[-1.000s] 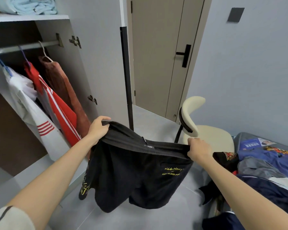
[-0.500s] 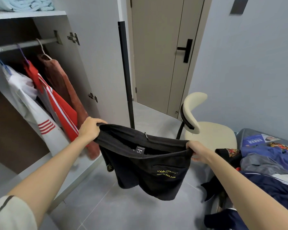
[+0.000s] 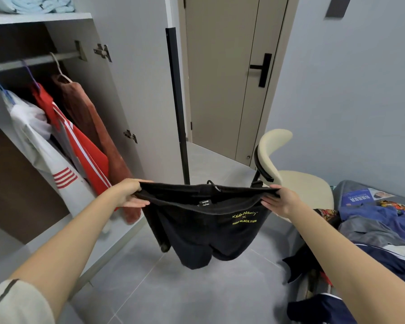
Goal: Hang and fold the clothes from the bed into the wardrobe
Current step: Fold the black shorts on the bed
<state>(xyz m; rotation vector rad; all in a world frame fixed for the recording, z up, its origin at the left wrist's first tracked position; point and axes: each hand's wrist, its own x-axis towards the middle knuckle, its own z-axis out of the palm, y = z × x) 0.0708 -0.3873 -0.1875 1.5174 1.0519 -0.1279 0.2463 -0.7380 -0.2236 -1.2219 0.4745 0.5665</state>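
Note:
A pair of black shorts [image 3: 206,232] with yellow lettering hangs in the air over the grey floor, stretched flat by the waistband. My left hand [image 3: 129,195] grips the waistband's left end and my right hand [image 3: 279,203] grips its right end. The open wardrobe [image 3: 63,18] stands at the left; a white garment [image 3: 42,146], a red one [image 3: 80,146] and a brown one [image 3: 94,127] hang from its rail [image 3: 33,60]. More clothes [image 3: 379,232] lie piled on the bed at the right.
The wardrobe door [image 3: 136,90] stands open behind the shorts, its dark edge upright. A cream chair [image 3: 297,183] sits between the bed and a closed room door [image 3: 222,76]. Folded light-blue cloth [image 3: 35,4] lies on the wardrobe's top shelf.
Both hands have pulled apart and levelled, drawing the waistband taut and straight. The shorts now hang flatter and face me; before, they sagged lower toward the left.

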